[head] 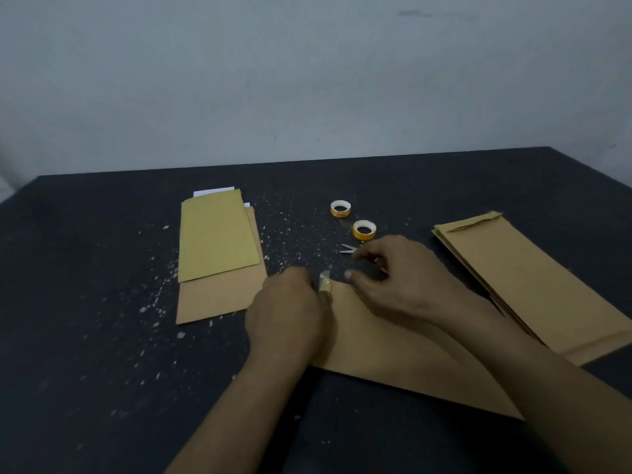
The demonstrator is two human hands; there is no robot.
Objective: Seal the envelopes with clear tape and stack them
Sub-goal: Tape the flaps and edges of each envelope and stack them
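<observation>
A brown envelope lies slanted on the dark table under both hands. My left hand rests on its far left corner and pinches a short piece of clear tape that sticks up at the envelope's edge. My right hand hovers over the envelope's far end with its fingers curled round small scissors. Only the blade tips show beyond the knuckles. Two rolls of clear tape lie just behind the hands.
A pile of brown envelopes lies at the right. At the left, a yellow envelope rests on a brown one, with white paper peeking out at the top. Pale specks are scattered over the table. A wall stands behind.
</observation>
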